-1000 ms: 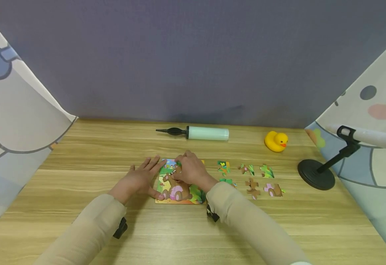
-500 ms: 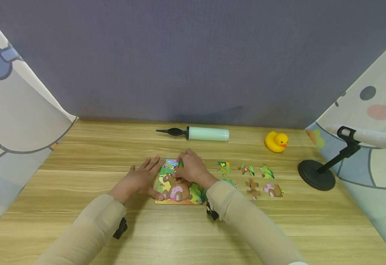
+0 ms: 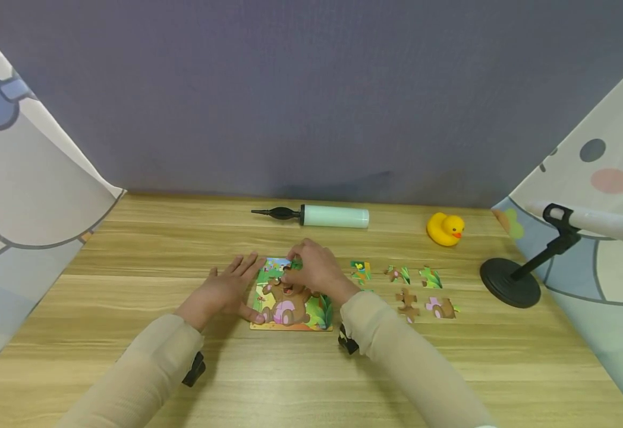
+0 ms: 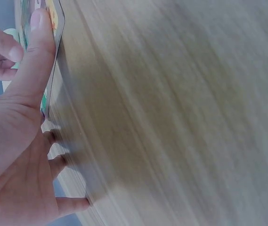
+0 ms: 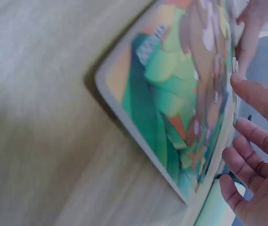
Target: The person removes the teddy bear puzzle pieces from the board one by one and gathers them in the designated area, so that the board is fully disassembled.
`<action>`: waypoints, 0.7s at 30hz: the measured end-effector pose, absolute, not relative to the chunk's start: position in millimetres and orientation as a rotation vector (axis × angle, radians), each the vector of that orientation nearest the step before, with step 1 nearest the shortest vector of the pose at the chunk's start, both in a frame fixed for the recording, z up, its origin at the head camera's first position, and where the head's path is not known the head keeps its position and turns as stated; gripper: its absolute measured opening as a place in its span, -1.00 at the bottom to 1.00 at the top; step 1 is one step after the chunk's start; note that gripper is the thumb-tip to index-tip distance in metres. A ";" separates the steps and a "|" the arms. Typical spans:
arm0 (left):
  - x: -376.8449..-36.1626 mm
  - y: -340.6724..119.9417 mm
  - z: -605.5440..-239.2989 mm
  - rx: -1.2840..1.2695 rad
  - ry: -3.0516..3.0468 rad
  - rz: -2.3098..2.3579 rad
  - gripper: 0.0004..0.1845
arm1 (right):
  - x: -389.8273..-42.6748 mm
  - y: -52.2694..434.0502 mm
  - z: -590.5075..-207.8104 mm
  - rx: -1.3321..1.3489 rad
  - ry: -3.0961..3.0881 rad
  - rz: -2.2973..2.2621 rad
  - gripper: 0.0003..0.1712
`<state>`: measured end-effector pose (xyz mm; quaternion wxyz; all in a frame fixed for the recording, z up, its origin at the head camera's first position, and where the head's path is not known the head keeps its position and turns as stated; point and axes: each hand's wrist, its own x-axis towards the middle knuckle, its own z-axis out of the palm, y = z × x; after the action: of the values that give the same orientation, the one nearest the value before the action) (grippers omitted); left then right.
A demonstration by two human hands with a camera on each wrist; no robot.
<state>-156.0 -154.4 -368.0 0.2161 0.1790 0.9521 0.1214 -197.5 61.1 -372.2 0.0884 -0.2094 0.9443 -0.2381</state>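
Observation:
A bear picture puzzle board [image 3: 290, 310] lies flat on the wooden table [image 3: 129, 255], in front of me at the middle. My left hand [image 3: 227, 288] lies flat on the table at the board's left edge, and its thumb [image 4: 38, 52] presses the board's near left corner [image 4: 54, 28]. My right hand [image 3: 296, 268] is curled over the board's top middle and pinches a green puzzle piece [image 3: 295, 264] at the fingertips. In the right wrist view the thumb [image 5: 258, 96] touches the thin edge of that piece above the board [image 5: 171, 99].
Several loose puzzle pieces [image 3: 408, 300] lie to the right of the board. A mint hand pump [image 3: 334, 216] and a yellow rubber duck [image 3: 445, 228] sit near the back wall. A black round-based stand [image 3: 509, 283] is at the right. Printed curtains hang on both sides.
My right hand has shifted slightly right and up over the board's top, uncovering more of the bear picture. The left hand has stayed in place.

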 end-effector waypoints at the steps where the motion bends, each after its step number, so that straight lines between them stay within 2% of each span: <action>1: -155.9 -154.4 -368.1 0.499 2.642 0.336 0.39 | -197.9 63.9 -371.4 -0.629 2.798 -0.739 -0.56; 21: -150.8 -149.8 -367.8 0.544 2.736 0.226 0.37 | -173.2 134.1 -349.3 -0.839 2.779 -0.799 -0.53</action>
<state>-150.8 -149.8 -367.8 0.1709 0.1914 0.9632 0.0797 -173.2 134.1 -349.3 0.0656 -0.2780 0.9210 -0.2647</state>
